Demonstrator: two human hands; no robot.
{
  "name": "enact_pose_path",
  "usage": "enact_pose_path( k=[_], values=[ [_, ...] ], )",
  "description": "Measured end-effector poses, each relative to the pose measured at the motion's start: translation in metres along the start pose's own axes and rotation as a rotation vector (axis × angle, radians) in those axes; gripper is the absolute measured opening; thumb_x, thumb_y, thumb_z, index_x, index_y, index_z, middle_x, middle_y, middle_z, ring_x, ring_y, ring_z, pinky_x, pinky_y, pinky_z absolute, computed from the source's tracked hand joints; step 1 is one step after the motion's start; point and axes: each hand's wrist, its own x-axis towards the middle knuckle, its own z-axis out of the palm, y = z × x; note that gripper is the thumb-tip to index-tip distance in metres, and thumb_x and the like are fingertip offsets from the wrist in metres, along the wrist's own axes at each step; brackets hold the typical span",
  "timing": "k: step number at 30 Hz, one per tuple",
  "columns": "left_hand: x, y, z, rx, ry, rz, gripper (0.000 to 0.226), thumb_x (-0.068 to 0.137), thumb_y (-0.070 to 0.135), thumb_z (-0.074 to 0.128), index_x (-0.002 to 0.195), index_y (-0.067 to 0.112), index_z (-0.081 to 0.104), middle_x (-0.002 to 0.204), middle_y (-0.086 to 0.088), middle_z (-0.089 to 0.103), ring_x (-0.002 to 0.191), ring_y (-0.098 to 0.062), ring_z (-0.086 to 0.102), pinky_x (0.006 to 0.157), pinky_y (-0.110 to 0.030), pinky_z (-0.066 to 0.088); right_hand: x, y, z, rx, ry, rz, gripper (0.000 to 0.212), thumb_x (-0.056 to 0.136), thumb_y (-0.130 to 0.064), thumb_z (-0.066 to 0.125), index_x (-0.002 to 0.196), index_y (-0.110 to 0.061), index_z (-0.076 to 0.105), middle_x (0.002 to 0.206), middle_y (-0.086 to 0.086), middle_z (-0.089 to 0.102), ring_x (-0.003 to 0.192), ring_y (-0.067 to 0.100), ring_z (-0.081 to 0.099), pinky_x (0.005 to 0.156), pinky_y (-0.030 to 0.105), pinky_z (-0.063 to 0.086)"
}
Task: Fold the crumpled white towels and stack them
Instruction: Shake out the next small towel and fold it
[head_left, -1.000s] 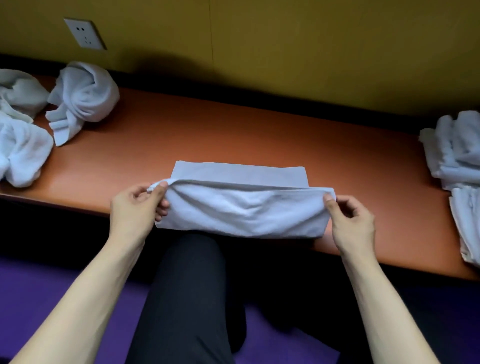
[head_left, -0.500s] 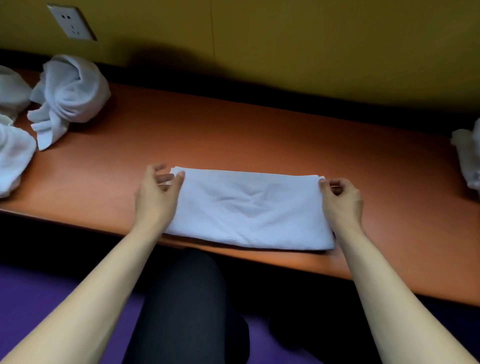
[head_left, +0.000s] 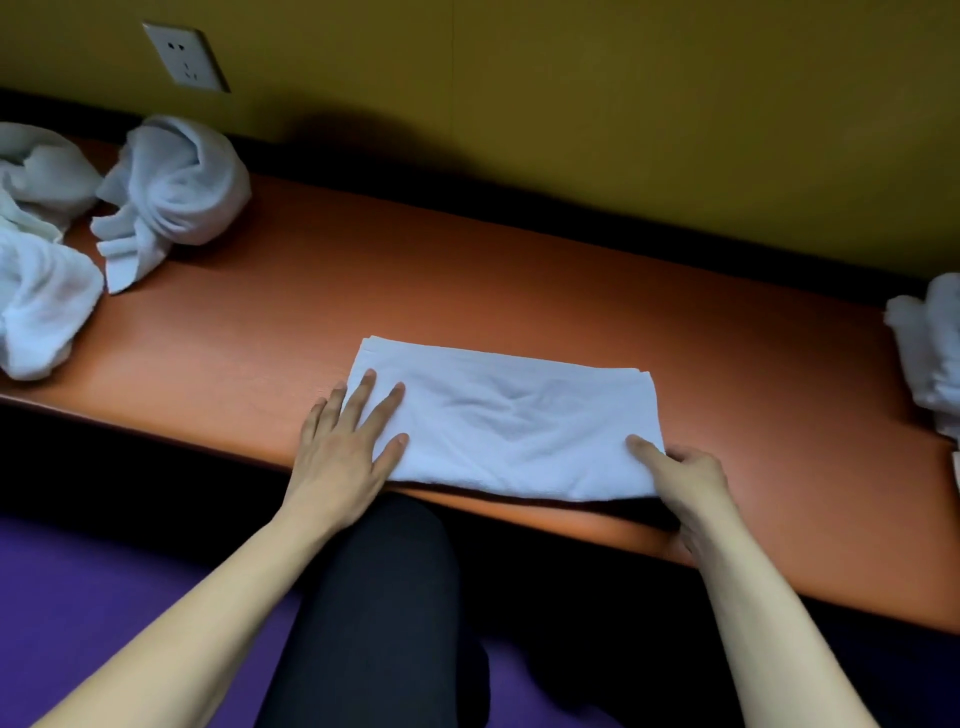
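A white towel (head_left: 511, 421), folded into a flat rectangle, lies on the orange table (head_left: 519, 291) near its front edge. My left hand (head_left: 348, 447) rests flat on the towel's left end with fingers spread. My right hand (head_left: 680, 478) is at the near right corner, thumb on top and the other fingers hidden below the corner, pinching it. Crumpled white towels lie at the far left: one knotted bundle (head_left: 171, 192) and two more (head_left: 41, 301) at the frame's edge.
More white towels (head_left: 930, 353) sit at the table's right end, cut off by the frame. A wall socket (head_left: 187, 57) is on the yellow wall behind. My dark-trousered knee (head_left: 384, 597) is under the table's front edge, above a purple floor.
The towel was folded over away from me and laid flat. My left hand went from gripping the far left corner to lying flat; my right hand slid to the near right corner.
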Motion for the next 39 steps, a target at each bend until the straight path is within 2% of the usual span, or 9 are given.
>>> enact_pose_path(
  k=[4,7,12,19,24,26,30,33,39],
  values=[
    [0.0,-0.003,-0.004,-0.138,0.0,0.004,0.069,0.095,0.065,0.02,0.159,0.039,0.021,0.17,0.002,0.008,0.156,-0.026,0.01,0.126,-0.042,0.009,-0.009,-0.013,0.002,0.201,-0.039,-0.069,0.01,0.091,-0.02,0.068,0.093,-0.011,0.073,0.082,0.003,0.071,0.067,0.022,0.061,0.066,0.033,0.049],
    [-0.003,-0.007,-0.01,-0.281,0.061,-0.044,0.059,0.102,0.049,0.042,0.157,0.029,0.032,0.167,-0.004,0.021,0.152,-0.025,0.022,0.123,-0.041,0.019,-0.028,-0.036,0.021,0.203,-0.021,-0.194,0.014,0.092,-0.015,0.062,0.081,-0.013,0.07,0.066,0.002,0.053,0.049,0.016,0.041,0.051,0.026,0.032],
    [-0.013,-0.014,-0.015,-0.444,0.114,-0.101,0.051,0.101,0.033,0.053,0.15,0.02,0.044,0.158,0.001,0.039,0.145,-0.019,0.031,0.119,-0.031,0.024,-0.065,-0.079,0.083,0.21,-0.087,-0.375,0.013,0.09,-0.015,0.064,0.091,-0.018,0.076,0.073,-0.002,0.066,0.065,0.016,0.056,0.062,0.031,0.041],
    [-0.011,-0.023,-0.023,-0.729,0.119,-0.164,0.043,0.105,0.019,0.043,0.148,0.02,0.045,0.148,0.004,0.051,0.138,-0.016,0.041,0.116,-0.034,0.032,-0.105,-0.102,0.179,0.045,-0.177,-0.538,0.015,0.094,-0.022,0.059,0.103,-0.023,0.072,0.061,-0.013,0.062,0.056,0.0,0.059,0.059,0.014,0.043],
    [-0.005,-0.027,-0.033,-0.99,0.21,-0.368,0.03,0.108,0.024,0.036,0.129,0.028,0.057,0.124,0.009,0.068,0.12,-0.01,0.057,0.101,-0.028,0.041,-0.118,-0.074,0.221,-0.305,-0.422,-0.55,0.031,0.097,-0.033,0.052,0.123,-0.022,0.066,0.102,-0.001,0.072,0.1,0.018,0.067,0.089,0.03,0.051],
    [-0.004,-0.026,-0.038,-1.009,0.215,-0.42,0.027,0.108,0.031,0.036,0.125,0.028,0.058,0.118,0.008,0.069,0.117,-0.012,0.057,0.094,-0.027,0.039,-0.113,-0.065,0.219,-0.232,-0.399,-0.585,0.026,0.098,-0.027,0.051,0.115,-0.022,0.07,0.099,-0.006,0.071,0.096,0.017,0.067,0.088,0.031,0.053],
    [-0.009,-0.018,-0.045,-0.933,0.114,-0.457,0.037,0.102,0.043,0.049,0.13,0.021,0.057,0.119,0.004,0.063,0.113,-0.015,0.057,0.091,-0.03,0.041,-0.091,-0.057,0.179,-0.027,-0.111,-0.557,0.023,0.093,-0.011,0.052,0.098,-0.023,0.071,0.073,-0.012,0.062,0.066,0.013,0.057,0.064,0.026,0.044],
    [-0.01,-0.006,-0.045,-0.872,0.051,-0.475,0.048,0.095,0.047,0.059,0.134,0.02,0.054,0.125,0.002,0.06,0.116,-0.02,0.057,0.101,-0.042,0.047,-0.072,-0.039,0.145,-0.187,0.049,-0.468,0.02,0.089,-0.025,0.051,0.107,-0.022,0.062,0.088,-0.006,0.061,0.087,0.019,0.057,0.075,0.028,0.041],
    [-0.001,0.013,-0.047,-1.03,0.075,-0.641,0.043,0.085,0.027,0.066,0.126,0.02,0.054,0.127,-0.002,0.06,0.104,-0.022,0.065,0.084,-0.039,0.058,-0.065,-0.03,0.141,-0.045,-0.14,-0.218,0.031,0.09,-0.032,0.067,0.116,-0.021,0.055,0.109,-0.003,0.067,0.098,0.019,0.066,0.084,0.032,0.052]
  ],
)
